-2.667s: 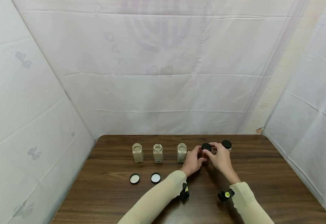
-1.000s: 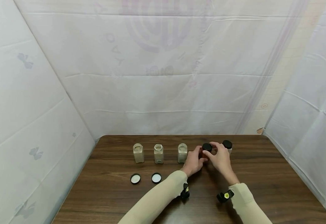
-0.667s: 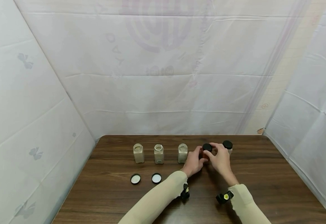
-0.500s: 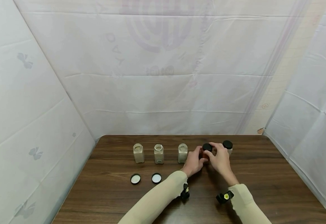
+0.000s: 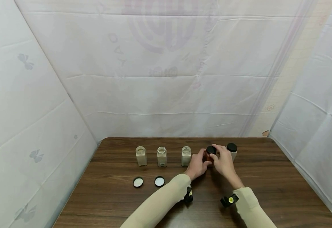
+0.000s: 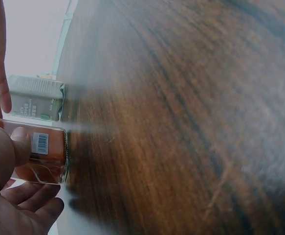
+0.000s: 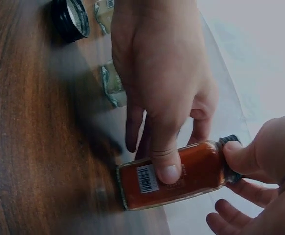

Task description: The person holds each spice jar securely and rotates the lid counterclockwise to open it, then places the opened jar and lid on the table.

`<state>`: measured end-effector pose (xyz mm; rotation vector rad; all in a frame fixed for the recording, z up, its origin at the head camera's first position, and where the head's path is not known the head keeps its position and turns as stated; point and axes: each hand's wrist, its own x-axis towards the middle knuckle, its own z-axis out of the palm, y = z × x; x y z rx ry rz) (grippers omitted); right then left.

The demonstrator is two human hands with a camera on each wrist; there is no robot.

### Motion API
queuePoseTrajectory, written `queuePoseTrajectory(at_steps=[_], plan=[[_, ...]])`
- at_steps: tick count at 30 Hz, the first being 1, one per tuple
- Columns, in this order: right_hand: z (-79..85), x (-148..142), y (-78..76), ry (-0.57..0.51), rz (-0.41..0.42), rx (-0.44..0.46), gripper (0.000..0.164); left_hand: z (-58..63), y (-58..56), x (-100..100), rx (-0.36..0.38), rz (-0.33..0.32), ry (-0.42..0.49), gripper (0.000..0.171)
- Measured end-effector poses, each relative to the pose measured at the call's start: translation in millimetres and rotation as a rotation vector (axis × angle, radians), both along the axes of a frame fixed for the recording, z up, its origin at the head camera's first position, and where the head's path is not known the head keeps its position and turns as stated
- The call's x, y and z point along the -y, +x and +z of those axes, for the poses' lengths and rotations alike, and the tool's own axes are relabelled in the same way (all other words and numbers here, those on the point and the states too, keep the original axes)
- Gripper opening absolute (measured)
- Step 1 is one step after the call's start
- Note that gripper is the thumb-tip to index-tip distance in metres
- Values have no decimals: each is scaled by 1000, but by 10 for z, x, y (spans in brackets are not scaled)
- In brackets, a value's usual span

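Note:
A glass spice jar of red-orange powder (image 7: 201,166) stands upright at the right of the row, with a black screw cap (image 5: 211,150) on it. My left hand (image 5: 196,164) grips the jar's body, thumb near the barcode label in the right wrist view. At the top, my right hand (image 5: 225,162) pinches the cap between thumb and fingers. Immediately right of them is a second black-capped jar (image 5: 232,147), partly hidden by the right hand; the left wrist view shows this grey jar (image 6: 37,100) with a pepper label.
Three uncapped glass jars of pale powder, left (image 5: 141,156), middle (image 5: 162,157) and right (image 5: 186,156), stand left of my hands. Two black lids, one (image 5: 138,182) and another (image 5: 159,181), lie inside-up before them. White sheeting (image 5: 160,104) hangs behind the wooden table (image 5: 111,202).
My right thumb and fingers have shifted slightly around the cap. My left hand keeps its grip, and the jar stays in place with its cap on.

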<state>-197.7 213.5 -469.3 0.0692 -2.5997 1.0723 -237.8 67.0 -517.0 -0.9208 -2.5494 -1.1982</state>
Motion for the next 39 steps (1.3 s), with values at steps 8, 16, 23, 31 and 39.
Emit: queuePoseTrajectory(at_steps=[8,16,23,31,39], plan=[[62,22,38,-45,-85,6,54,-1,-12,-18,93,11,-6,38],[49,47,48,-80,-161,-3,48,3,-4,-12,114,13,-19,37],[41,50,32,-80,-147,3,42,22,-4,-13,122,15,-22,38],[52,53,14,-3,-60,29,41,-2,-23,-7,83,16,-27,34],[94,75,46,49,-36,63,49,-3,0,0,58,8,-22,35]])
